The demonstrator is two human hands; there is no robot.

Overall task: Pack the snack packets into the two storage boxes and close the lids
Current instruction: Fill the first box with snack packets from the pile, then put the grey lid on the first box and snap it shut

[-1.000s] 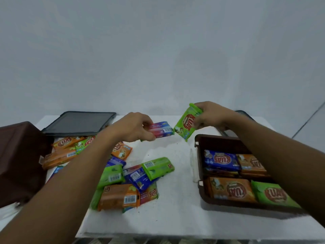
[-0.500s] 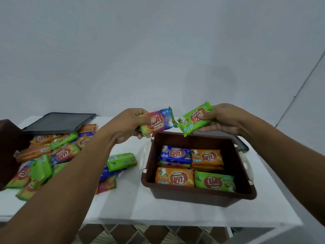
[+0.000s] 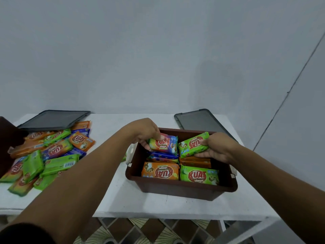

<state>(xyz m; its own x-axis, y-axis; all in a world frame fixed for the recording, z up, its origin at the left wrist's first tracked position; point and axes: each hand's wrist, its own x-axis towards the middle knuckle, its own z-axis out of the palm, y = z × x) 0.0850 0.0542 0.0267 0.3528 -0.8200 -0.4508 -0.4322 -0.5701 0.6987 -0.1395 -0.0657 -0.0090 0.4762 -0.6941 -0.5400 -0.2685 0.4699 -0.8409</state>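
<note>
- left hand [image 3: 146, 132] grips multicolour packet [image 3: 163, 143], right hand [image 3: 217, 147] grips green packet [image 3: 193, 144]
- both over far half of brown box [image 3: 175, 188], table's [image 3: 123, 199] right side
- loose packets [image 3: 51, 152] piled at left edge

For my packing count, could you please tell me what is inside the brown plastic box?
The brown plastic box shows an orange packet and green packet in front; blue and orange ones behind. Lower layers are hidden.
</note>
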